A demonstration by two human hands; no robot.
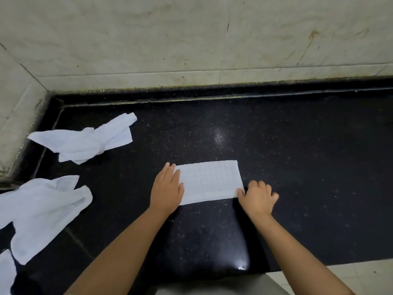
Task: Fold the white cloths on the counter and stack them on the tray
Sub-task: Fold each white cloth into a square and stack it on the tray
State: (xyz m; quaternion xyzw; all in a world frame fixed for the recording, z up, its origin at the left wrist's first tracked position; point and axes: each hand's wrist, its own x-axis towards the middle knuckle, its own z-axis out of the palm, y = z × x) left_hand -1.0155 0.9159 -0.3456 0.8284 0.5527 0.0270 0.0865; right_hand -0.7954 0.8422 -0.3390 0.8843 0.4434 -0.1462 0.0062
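One cloth (209, 181) is lying near the middle of the black counter (297, 167) as a flat, neat rectangle, so it is looking at least once folded, though how many layers it has cannot be told. The left hand (167, 191) is pressing flat on the cloth's left end, fingers straight and close together. The right hand (258, 199) is sitting at the cloth's near right corner with its fingers curled; the thumb is touching the edge and seems to be pinching the corner, probably getting ready to lift it over for another fold. Two more cloths are waiting unfolded on the left: a crumpled one (85, 139) far left near the wall corner, and a bigger rumpled heap (42, 209) at the near left, running off the frame edge, so it may be more than one piece. No tray is showing anywhere in view, and no finished stack either, so nothing can be counted as stacked from here. By this reckoning the job is sitting in its early part: one cloth is partway folded, at least two are untouched, and all the stacking is remaining.
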